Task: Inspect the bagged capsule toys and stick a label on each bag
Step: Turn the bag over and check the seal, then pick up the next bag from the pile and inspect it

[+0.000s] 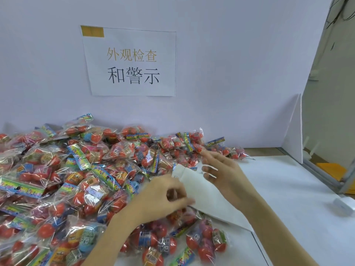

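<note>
Above the heap of bagged capsule toys (76,179), the left hand (163,196) pinches the white label sheet (199,189) while the right hand (221,169), fingers spread, steadies it; next, probably, peel a label.

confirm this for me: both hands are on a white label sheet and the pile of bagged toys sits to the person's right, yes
Not quite. The head view shows the left hand and right hand on the white label sheet, but the pile of bagged toys lies to the person's left.
</note>
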A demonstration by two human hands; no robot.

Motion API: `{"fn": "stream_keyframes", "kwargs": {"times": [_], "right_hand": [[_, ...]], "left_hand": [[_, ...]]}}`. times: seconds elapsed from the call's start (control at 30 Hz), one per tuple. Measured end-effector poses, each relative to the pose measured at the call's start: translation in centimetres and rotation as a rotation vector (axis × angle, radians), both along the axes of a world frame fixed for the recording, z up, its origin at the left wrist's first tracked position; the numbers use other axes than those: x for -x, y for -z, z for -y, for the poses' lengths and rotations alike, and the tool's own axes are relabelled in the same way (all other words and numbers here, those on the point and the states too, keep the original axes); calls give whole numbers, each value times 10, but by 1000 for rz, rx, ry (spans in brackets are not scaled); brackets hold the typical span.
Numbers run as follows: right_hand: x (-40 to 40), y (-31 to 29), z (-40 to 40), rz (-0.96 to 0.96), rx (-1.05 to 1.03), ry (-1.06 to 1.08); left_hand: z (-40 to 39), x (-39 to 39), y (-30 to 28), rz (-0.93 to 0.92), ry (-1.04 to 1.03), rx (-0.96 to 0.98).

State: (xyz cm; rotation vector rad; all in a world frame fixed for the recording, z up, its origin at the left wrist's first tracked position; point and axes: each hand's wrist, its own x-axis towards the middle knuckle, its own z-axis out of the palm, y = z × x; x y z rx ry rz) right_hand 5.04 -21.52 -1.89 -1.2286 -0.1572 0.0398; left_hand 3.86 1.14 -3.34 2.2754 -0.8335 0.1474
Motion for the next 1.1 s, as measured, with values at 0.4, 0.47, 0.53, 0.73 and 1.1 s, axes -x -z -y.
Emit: {"fn": "stream_keyframes", "kwargs": {"times": [0.4,0.47,0.53,0.73,1.1], "right_hand": [[2,20,-19,109,541,99],[3,18,-20,89,534,106],[6,15,-22,62,492,68],[17,7,-31,229,558,-167],[12,8,-23,163,416,-10]], "left_hand": [[-1,-8,14,30,50,-99],[1,-8,11,-44,-30,135],[5,-6,7,-89,-118,364],[10,-4,8,74,-298,444],[5,-3,-8,-395,-268,948]]}}
